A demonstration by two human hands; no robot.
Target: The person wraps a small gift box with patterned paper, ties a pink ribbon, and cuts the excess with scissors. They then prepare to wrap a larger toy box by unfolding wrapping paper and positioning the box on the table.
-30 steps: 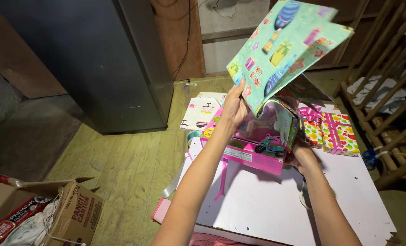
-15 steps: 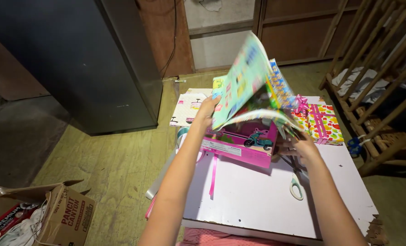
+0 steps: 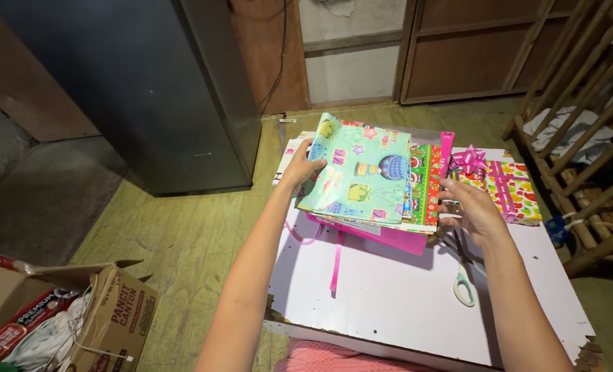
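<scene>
A dark metal cabinet [image 3: 148, 89] stands on the wooden floor at the left, beyond a white tabletop [image 3: 403, 289] with chipped edges. At the lower left sits an open cardboard box [image 3: 107, 317] stuffed with packets and cloth. A wooden slatted frame [image 3: 582, 103] leans at the right edge.

On the far part of the tabletop lies a pink toy box [image 3: 389, 238], and flat on top of it rests a stack of folded gift wrap sheets [image 3: 361, 176], the uppermost one mint green with balloons and presents. The left hand [image 3: 299, 164] grips the stack's left edge, thumb on top. The right hand [image 3: 471, 210] has its fingers spread at the stack's right edge, fingertips touching the sheets.

Just right of the stack sits a wrapped present [image 3: 506, 189] with pink ribbon and a pink bow [image 3: 470, 160]. Scissors [image 3: 463, 272] with pale handles lie under the right wrist. A pink ribbon strip [image 3: 336, 258] trails from under the toy box.
</scene>
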